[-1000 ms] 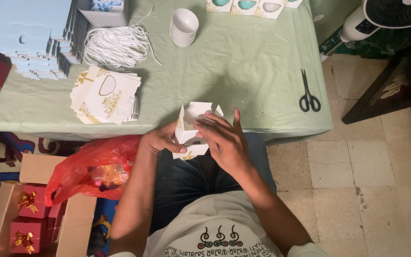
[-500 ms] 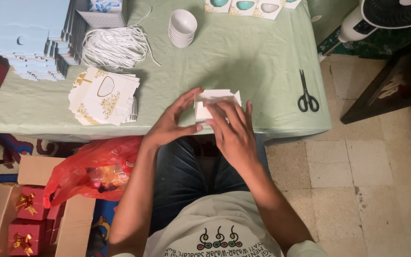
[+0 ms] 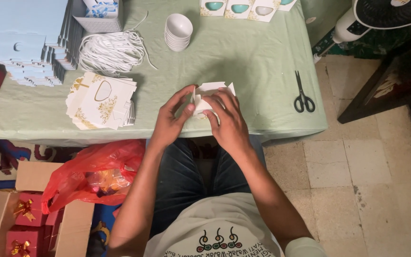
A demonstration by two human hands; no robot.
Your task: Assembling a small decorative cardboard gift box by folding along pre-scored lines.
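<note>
White card box [image 3: 209, 96], half folded, being held at the near edge of a counter [image 3: 243, 52] draped in pale green cloth, flaps standing up. Left hand [image 3: 173, 119] gripping the box's left side, fingers [image 3: 186, 110] closing around it with the thumb pressing on the card. Right hand [image 3: 228, 119] covering the right side from above, fingers curling shut over the front wall, box pinched between both hands just above the lap.

Lying left of the hands on the counter, a fanned stack of flat white box blanks [image 3: 101, 101] printed with gold ornament and an oval window. Sitting behind those, a loose bundle of white cord [image 3: 112, 51] and, further left, tall piles of pale blue card sheets [image 3: 22, 38]. Standing near the far middle, a stack of small white bowls [image 3: 178, 31]; lining the far edge, finished boxes with windows showing bowls [image 3: 241, 7]. Resting well apart to the right, black scissors [image 3: 303, 95], near the counter's corner.

Showing below the counter on the left, a red plastic bag [image 3: 91, 173] slumping against a brown carton [image 3: 5, 209] filled with red gift boxes bearing gold bows [image 3: 22, 212]. Standing at top right on the tiled floor, a white fan [image 3: 372, 16].
</note>
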